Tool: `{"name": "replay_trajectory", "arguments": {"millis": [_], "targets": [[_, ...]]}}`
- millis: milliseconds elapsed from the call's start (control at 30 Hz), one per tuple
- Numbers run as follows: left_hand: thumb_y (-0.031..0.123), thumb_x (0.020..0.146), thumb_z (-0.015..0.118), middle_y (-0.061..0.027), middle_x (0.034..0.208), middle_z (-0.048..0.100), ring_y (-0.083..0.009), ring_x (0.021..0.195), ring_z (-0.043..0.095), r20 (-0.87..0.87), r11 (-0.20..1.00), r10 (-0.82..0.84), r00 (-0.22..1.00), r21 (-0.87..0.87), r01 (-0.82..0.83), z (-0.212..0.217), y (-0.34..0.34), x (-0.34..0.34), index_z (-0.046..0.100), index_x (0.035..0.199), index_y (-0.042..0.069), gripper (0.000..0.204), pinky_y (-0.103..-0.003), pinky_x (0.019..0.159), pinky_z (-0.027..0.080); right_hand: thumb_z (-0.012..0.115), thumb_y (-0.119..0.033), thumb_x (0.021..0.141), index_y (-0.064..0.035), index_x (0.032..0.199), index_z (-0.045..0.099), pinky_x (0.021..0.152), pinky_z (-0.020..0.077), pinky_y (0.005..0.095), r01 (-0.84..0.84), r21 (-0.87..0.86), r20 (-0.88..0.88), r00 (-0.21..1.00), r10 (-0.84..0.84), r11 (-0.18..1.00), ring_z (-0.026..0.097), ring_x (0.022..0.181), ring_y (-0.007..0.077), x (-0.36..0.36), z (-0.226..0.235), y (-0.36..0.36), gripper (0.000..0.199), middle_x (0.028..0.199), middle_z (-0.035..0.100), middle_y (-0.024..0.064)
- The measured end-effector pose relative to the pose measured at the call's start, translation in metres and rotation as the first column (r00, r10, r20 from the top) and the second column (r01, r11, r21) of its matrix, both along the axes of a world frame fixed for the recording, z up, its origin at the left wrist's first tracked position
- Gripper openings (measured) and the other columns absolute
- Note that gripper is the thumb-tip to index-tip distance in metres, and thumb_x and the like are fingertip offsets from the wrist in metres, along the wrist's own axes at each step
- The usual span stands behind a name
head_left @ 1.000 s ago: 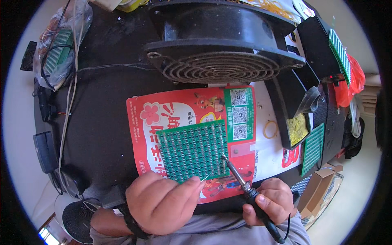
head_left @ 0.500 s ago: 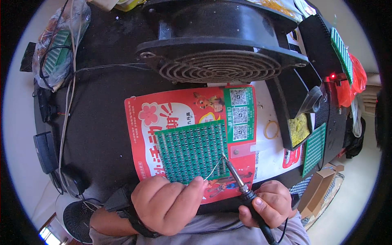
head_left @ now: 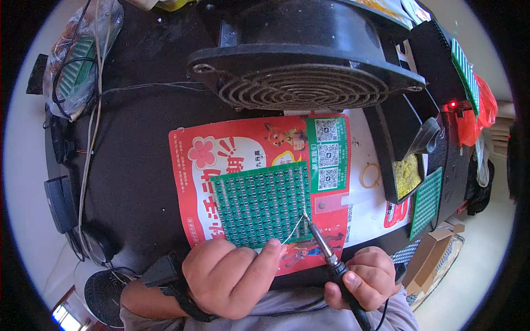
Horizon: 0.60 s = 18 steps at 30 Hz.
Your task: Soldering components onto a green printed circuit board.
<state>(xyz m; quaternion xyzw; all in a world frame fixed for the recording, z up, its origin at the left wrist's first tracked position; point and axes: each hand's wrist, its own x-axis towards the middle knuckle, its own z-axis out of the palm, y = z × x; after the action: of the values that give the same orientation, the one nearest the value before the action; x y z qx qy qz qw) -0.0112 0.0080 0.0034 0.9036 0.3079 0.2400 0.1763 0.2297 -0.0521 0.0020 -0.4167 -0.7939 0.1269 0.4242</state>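
Observation:
A green circuit board panel with rows of small parts lies on a red printed sheet. My right hand is closed round the black handle of a soldering iron. Its tip meets the right edge of the panel, a little below mid-height. Between thumb and fingers, my left hand pinches a thin strand of solder wire. The wire runs up to the iron's tip. My left hand covers the panel's lower left corner, and I cannot tell whether it touches the panel.
A large black fan stands just beyond the sheet. On the right are a black holder with a yellow sponge and another green panel. Cables and a plastic bag holding boards lie at the left. An open cardboard box sits lower right.
The view has shifted slightly. Both hands keep their grips, and the iron's tip and solder wire sit slightly lower along the panel's right edge.

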Motion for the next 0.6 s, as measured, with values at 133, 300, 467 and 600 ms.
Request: {"name": "replay_trajectory", "arguments": {"millis": [133, 300, 467, 600], "targets": [[0.002, 0.070, 0.075, -0.0003, 0.062, 0.056, -0.0126, 0.047, 0.050, 0.009, 1.000, -0.003, 1.000, -0.007, 0.003, -0.0005, -0.0001, 0.0009, 0.063, 0.094, -0.004, 0.028, -0.028, 0.046, 0.037, 0.079, -0.011, 0.064, -0.0028, 0.088, 0.059, 0.044, 0.0413, 0.0236, 0.027, 0.023, -0.017, 0.999, -0.027, 0.999, 0.053, 0.057, 0.0150, -0.0022, -0.0016, 0.0004, 0.031, 0.066, 0.055, 0.0022], [0.002, 0.070, 0.074, -0.0002, 0.062, 0.056, -0.0126, 0.047, 0.050, -0.002, 1.000, 0.000, 1.000, -0.015, 0.000, 0.0001, -0.0005, 0.0019, 0.062, 0.094, -0.005, 0.028, -0.028, 0.046, 0.036, 0.073, -0.016, 0.066, -0.0061, 0.093, 0.054, 0.044, 0.0434, 0.0272, 0.003, 0.013, 0.049, 0.999, -0.004, 1.000, 0.051, 0.055, 0.0166, -0.0003, -0.0015, -0.0025, 0.034, 0.068, 0.050, 0.0039], [0.003, 0.070, 0.074, -0.0004, 0.061, 0.055, -0.0130, 0.046, 0.049, 0.012, 1.000, -0.020, 1.000, -0.008, 0.020, -0.0032, 0.0003, 0.0028, 0.063, 0.093, -0.005, 0.027, -0.028, 0.045, 0.035, 0.072, -0.016, 0.065, -0.0063, 0.090, 0.055, 0.043, 0.0429, 0.0271, -0.003, 0.042, 0.057, 0.998, 0.001, 0.999, 0.050, 0.054, 0.0158, 0.0003, -0.0008, -0.0017, 0.032, 0.066, 0.050, 0.0030], [0.003, 0.070, 0.074, -0.0009, 0.060, 0.054, -0.0134, 0.046, 0.049, 0.003, 0.999, -0.027, 1.000, -0.017, 0.027, -0.0015, 0.0014, 0.0037, 0.063, 0.092, -0.005, 0.026, -0.028, 0.044, 0.035, 0.072, -0.016, 0.065, -0.0067, 0.088, 0.056, 0.042, 0.0425, 0.0270, 0.007, 0.050, 0.052, 0.999, -0.010, 0.999, 0.049, 0.052, 0.0153, -0.0006, -0.0022, -0.0014, 0.030, 0.065, 0.049, 0.0027]]}}
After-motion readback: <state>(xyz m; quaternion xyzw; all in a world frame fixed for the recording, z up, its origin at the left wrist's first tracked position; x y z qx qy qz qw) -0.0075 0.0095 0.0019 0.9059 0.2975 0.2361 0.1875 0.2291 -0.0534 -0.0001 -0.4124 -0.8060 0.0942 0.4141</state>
